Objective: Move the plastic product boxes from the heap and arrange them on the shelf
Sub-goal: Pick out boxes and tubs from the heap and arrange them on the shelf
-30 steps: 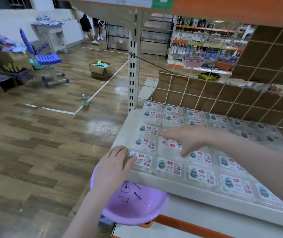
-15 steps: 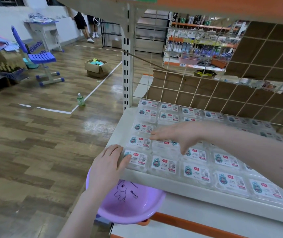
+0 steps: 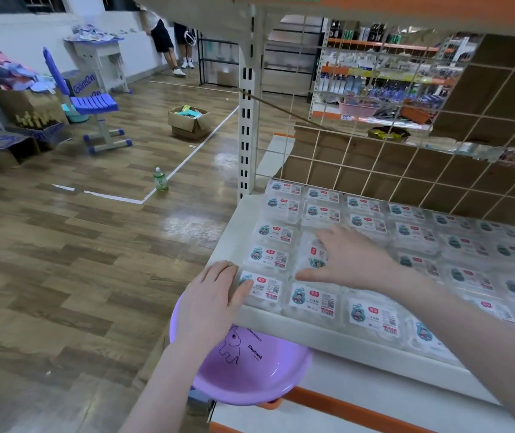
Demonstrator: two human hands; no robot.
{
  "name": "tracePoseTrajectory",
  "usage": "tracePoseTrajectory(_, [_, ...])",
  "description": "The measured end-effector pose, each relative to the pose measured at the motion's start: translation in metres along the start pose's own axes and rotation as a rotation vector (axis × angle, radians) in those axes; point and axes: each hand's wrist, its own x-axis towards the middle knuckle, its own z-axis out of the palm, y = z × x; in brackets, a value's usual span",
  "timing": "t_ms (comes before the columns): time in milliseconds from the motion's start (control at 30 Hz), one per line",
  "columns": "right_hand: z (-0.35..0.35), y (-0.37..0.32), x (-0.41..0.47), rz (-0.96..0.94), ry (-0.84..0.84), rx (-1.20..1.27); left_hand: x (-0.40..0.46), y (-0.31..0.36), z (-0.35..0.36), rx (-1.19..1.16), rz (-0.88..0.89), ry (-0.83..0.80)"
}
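The plastic product boxes [image 3: 372, 317] lie flat in rows on the white shelf [image 3: 234, 226], and one box [image 3: 311, 254] in the second column, turned askew to its neighbours, lies directly under the right hand [image 3: 351, 260]. The right hand spreads over that box, fingers extended and pressing its top, thumb at its near edge. The left hand [image 3: 211, 300] rests flat at the shelf's front corner, fingers straight, fingertips touching the front corner box [image 3: 262, 287], above a purple basin [image 3: 250, 367]
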Motion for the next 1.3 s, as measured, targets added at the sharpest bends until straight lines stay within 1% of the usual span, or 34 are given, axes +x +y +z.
tracePoseTrajectory(100, [0.015, -0.015, -0.007, 0.107, 0.061, -0.072, -0.001, 0.001, -0.001, -0.005, 0.002, 0.001])
tracePoseTrajectory(167, [0.017, -0.018, -0.009, 0.116, 0.078, -0.089, 0.000, 0.001, -0.001, -0.007, 0.002, -0.008])
tracePoseTrajectory(233, [0.010, -0.010, -0.008, 0.008, 0.021, -0.012, 0.000, 0.001, -0.002, -0.006, 0.004, -0.013])
tracePoseTrajectory(300, [-0.001, 0.003, -0.006, -0.181, -0.103, 0.143, 0.000, 0.001, -0.002, -0.004, 0.013, -0.003])
tracePoseTrajectory(367, [-0.012, 0.015, -0.002, -0.313, -0.224, 0.232, 0.000, 0.000, -0.001, 0.000, 0.010, -0.004])
tracePoseTrajectory(433, [-0.017, 0.022, 0.002, -0.372, -0.250, 0.224, 0.000, 0.000, 0.000, 0.002, 0.014, 0.003])
tracePoseTrajectory(500, [-0.018, 0.022, 0.007, -0.395, -0.218, 0.188, 0.000, 0.001, 0.000, 0.002, 0.015, 0.003])
tracePoseTrajectory(633, [-0.014, 0.012, 0.016, -0.355, -0.112, 0.148, 0.000, 0.002, 0.000, 0.014, 0.009, 0.001])
tracePoseTrajectory(733, [-0.005, 0.003, 0.021, -0.249, -0.008, 0.182, 0.000, 0.001, 0.002, 0.017, 0.016, 0.001])
tracePoseTrajectory(833, [0.007, -0.008, 0.028, -0.134, 0.094, 0.154, 0.000, -0.002, 0.005, 0.021, 0.007, -0.017])
tracePoseTrajectory(933, [0.019, -0.020, 0.035, -0.030, 0.181, 0.148, 0.000, -0.004, 0.008, 0.021, 0.006, -0.001])
tracePoseTrajectory(1033, [0.023, -0.028, 0.041, 0.020, 0.273, 0.127, 0.000, -0.003, 0.007, 0.018, 0.017, 0.015])
tracePoseTrajectory(1133, [0.022, -0.033, 0.046, 0.026, 0.287, 0.153, 0.000, -0.003, 0.006, 0.015, 0.020, 0.016])
tracePoseTrajectory(1300, [0.021, -0.027, 0.042, -0.019, 0.222, 0.211, -0.001, -0.003, 0.004, 0.005, 0.035, 0.032])
